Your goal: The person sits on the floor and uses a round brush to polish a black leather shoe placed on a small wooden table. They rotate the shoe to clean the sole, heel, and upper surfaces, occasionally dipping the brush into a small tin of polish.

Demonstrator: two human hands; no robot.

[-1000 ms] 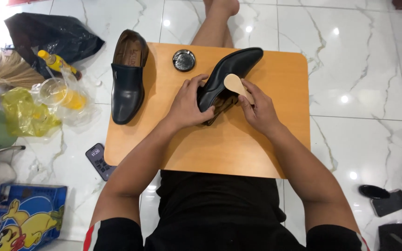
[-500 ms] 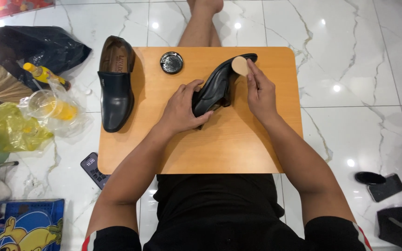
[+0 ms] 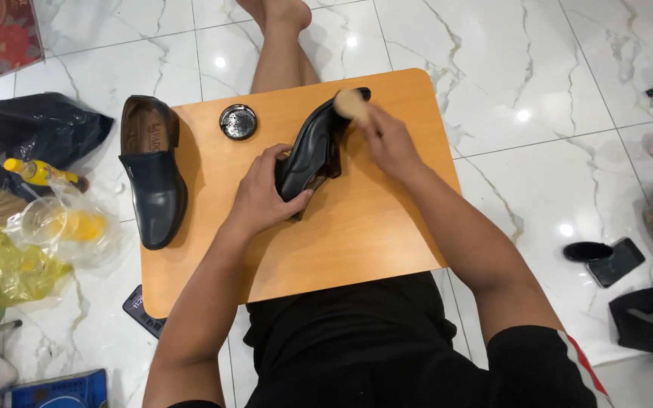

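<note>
A black leather shoe (image 3: 313,143) lies on its side on a small wooden table (image 3: 357,227) over my lap. My left hand (image 3: 262,198) grips the shoe's heel end. My right hand (image 3: 388,140) holds a wooden-backed brush (image 3: 349,103) against the shoe's toe; the hand and brush are motion-blurred. A second black shoe (image 3: 150,178) stands upright at the table's left edge. A small round open tin of dark polish (image 3: 238,122) sits at the back of the table between the two shoes.
White marble floor all around. On the left lie a black bag (image 3: 32,128), a yellow bottle (image 3: 35,172), a plastic cup in a clear bag (image 3: 62,227) and a yellow bag (image 3: 5,268). A phone (image 3: 143,311) peeks out under the table; another phone (image 3: 615,261) lies right.
My right hand has moved the brush from the shoe's opening up to its toe. The camera view has shifted and tilted; my left hand keeps its hold on the heel.
</note>
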